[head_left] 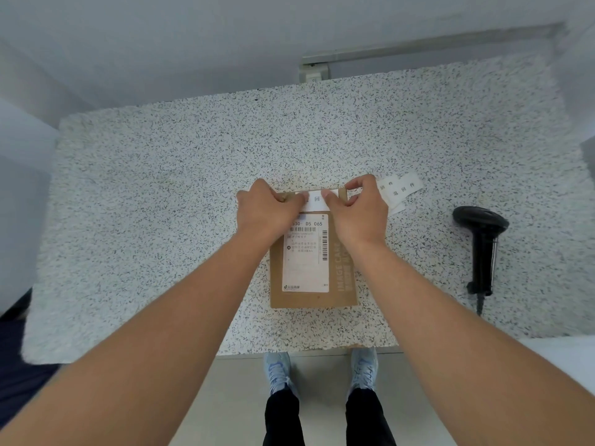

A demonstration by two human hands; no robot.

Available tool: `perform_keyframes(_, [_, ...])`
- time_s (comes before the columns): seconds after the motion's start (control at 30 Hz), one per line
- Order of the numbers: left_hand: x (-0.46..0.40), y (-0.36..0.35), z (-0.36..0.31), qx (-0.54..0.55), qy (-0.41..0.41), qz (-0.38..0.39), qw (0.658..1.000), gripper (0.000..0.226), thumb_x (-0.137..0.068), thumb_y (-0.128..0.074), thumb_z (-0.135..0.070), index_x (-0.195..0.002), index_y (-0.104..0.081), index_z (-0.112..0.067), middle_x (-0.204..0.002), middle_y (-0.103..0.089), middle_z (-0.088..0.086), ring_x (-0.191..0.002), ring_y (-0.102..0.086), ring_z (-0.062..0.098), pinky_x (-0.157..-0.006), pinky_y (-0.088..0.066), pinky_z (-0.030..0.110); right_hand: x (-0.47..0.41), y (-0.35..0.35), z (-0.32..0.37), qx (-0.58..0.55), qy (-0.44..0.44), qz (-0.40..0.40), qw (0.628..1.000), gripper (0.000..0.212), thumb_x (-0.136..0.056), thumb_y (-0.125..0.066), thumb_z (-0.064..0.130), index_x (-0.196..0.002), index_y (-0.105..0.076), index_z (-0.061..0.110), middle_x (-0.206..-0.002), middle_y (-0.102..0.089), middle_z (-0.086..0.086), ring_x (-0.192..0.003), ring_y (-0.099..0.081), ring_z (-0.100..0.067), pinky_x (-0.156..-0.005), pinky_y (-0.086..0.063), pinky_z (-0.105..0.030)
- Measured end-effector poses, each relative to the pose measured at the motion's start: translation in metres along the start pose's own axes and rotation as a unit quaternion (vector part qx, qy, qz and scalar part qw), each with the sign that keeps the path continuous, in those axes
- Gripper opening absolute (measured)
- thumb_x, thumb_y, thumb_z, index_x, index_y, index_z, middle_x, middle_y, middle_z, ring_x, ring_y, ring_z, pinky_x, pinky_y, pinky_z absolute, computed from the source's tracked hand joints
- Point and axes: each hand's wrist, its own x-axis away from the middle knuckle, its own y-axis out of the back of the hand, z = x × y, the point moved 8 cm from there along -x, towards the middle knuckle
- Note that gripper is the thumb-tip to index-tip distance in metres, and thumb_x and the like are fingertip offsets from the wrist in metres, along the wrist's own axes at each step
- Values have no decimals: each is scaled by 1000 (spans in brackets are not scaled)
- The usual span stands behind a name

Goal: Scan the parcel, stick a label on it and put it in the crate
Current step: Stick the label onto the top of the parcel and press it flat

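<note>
A flat brown cardboard parcel (346,284) lies on the speckled table (167,194), with a white shipping sheet with barcodes (306,255) on its top face. A white strip label (317,201) with printed characters lies across the parcel's far edge. My left hand (267,207) presses the label's left end with its thumb. My right hand (357,207) presses the right end, thumb on the label and fingers curled over the parcel's far right corner. No crate is in view.
More white labels (402,188) lie on the table just right of my right hand. A black handheld scanner (481,239) lies further right, with its cable running off the table's near edge. My shoes (322,371) stand on the floor below that edge.
</note>
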Motion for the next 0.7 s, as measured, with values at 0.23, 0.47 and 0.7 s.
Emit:
perform_keyframes(0.23, [-4,-3,9,59,18,-35,998,45,-81,-74,-60,-79,-45,-26,-112,-65,10,-77,-60,15,-55,-36,26,-2,-2,-7,-23,5,6,1000,15,-99,-66,32,-104,-53,26,-64,-56,11,-49,-58,3,-45,-44,-17])
perform_keyframes(0.47, [0,-4,14,82,-24,-37,996,33,-84,-76,-47,-88,-55,-22,-112,-63,9,-81,-62,13,-59,-40,22,1,1,-8,-28,12,26,999,15,-99,-65,36,-107,-54,30,-72,-60,11,-55,-60,4,-50,-44,-18])
perform_keyframes(0.7, [12,-4,14,90,-62,-42,993,33,-82,-83,-37,-100,-60,-21,-119,-54,5,-83,-59,4,-68,-44,15,7,1,-9,-2,26,42,999,28,-96,-71,30,-117,-53,34,-96,-59,4,-81,-65,-10,-58,-46,-20])
